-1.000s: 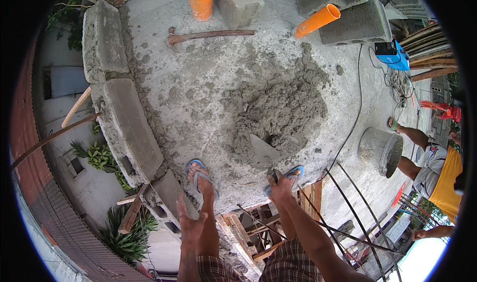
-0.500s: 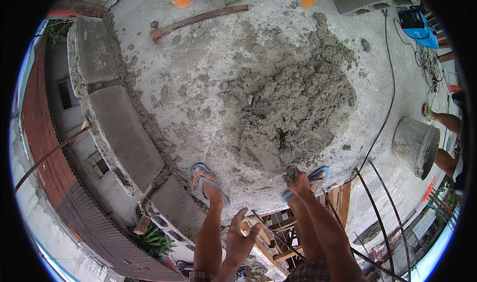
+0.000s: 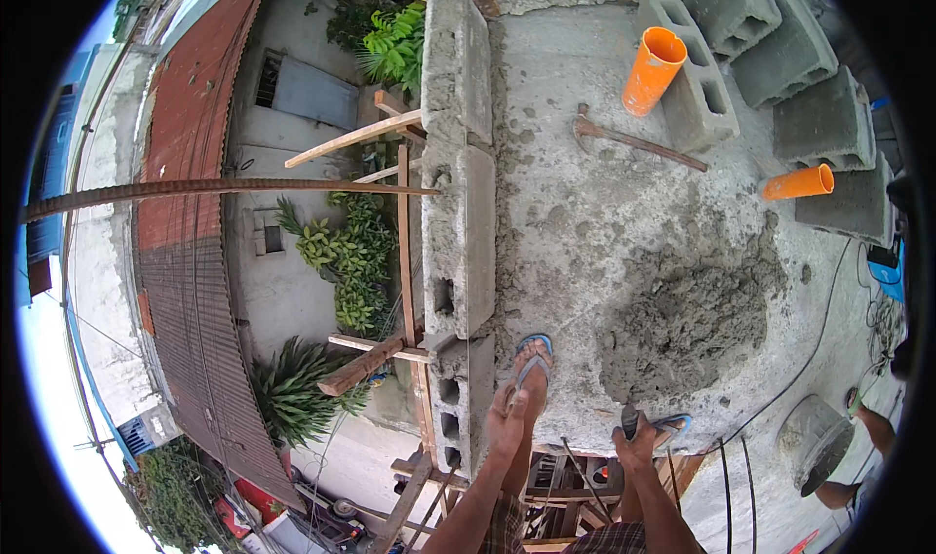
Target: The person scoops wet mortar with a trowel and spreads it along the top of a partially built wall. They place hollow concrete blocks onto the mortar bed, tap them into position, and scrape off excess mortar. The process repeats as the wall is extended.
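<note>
My right hand (image 3: 636, 447) is closed around the short dark grey handle (image 3: 630, 419) of a tool; the rest of the tool cannot be made out. It is just beside my right sandalled foot, at the near edge of a wet grey mortar heap (image 3: 687, 325). To the left, my left hand (image 3: 506, 420) hangs open with nothing in it, in front of my left foot (image 3: 533, 364). Close by that hand runs a low wall of hollow concrete blocks (image 3: 478, 242), with mortar smeared along its base.
A pickaxe-like hammer (image 3: 639, 146) lies beyond the mortar. Orange pipes (image 3: 653, 71) stand among grey hollow blocks (image 3: 824, 125). Rebar (image 3: 726, 495) sticks up at a floor opening near my feet. A bucket (image 3: 817, 437) and another person's leg (image 3: 875, 427) are at right.
My view has swung left, bringing more of the block wall and the houses beyond into sight. My left hand has moved forward toward the wall; the right keeps its hold on the handle.
</note>
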